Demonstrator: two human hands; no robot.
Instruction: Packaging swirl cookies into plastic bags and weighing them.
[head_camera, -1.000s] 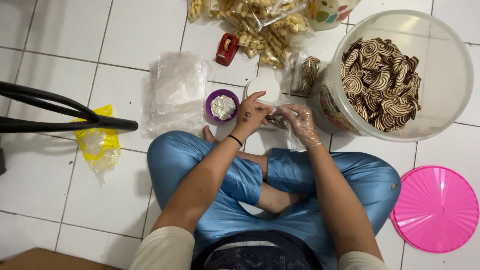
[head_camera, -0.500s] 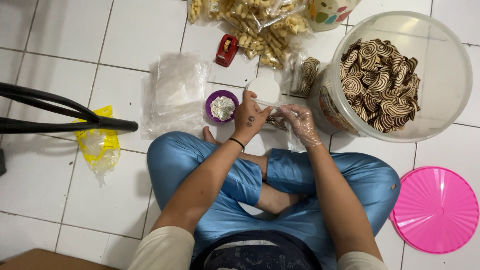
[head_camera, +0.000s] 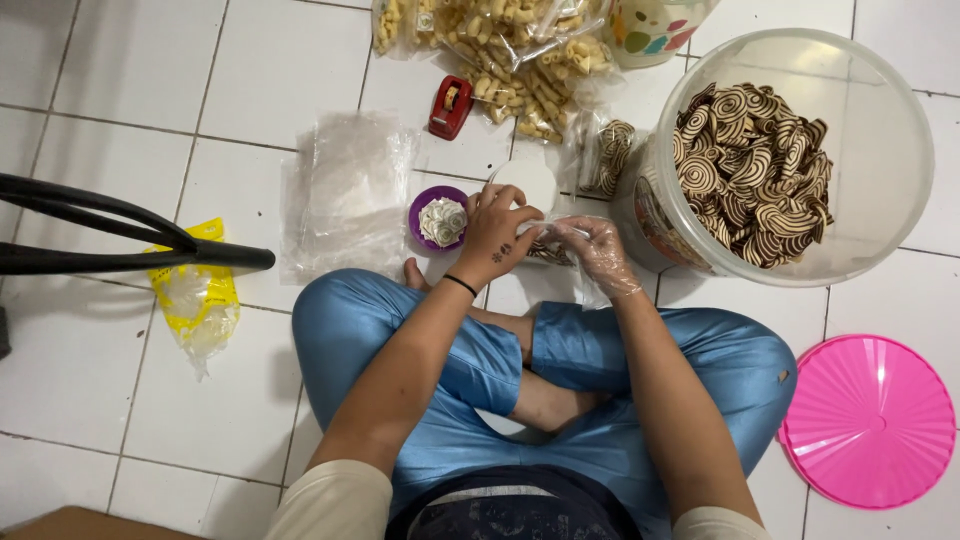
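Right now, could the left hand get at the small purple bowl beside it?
Probably yes. The left hand sits just right of the purple bowl, with only bare tile between them. But both hands grip a clear bag, so the left hand would have to let go first.

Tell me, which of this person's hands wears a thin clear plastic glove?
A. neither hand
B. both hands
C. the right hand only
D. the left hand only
C: the right hand is wrapped in a clear, crinkled plastic glove, while the left hand is bare, with only a dark band at its wrist; both meet over a small clear bag beside the big bucket of swirled snacks.
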